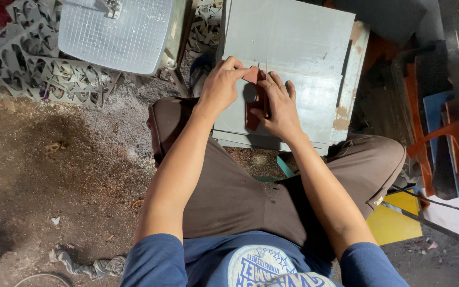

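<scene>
On the grey saw table (304, 48), both hands pinch a small reddish-brown workpiece (252, 101) against the thin vertical blade (266, 66): left hand (221, 85) steadying, right hand (278, 106) pressing flat. Keeping fingertips beside the blade line looks wise.

A flat workpiece (253, 101) lay on the table (304, 48), against a thin upright blade (266, 72). The left hand (221, 85) pressed on its left, the right hand (278, 106) on its right. A mesh tray (118, 32) sat left of the table, cut-out scraps (33, 64) farther left on the floor (54, 170)

Blue short-sleeved shirt with a round pale printed emblem, brown trousers, bare forearms
</scene>
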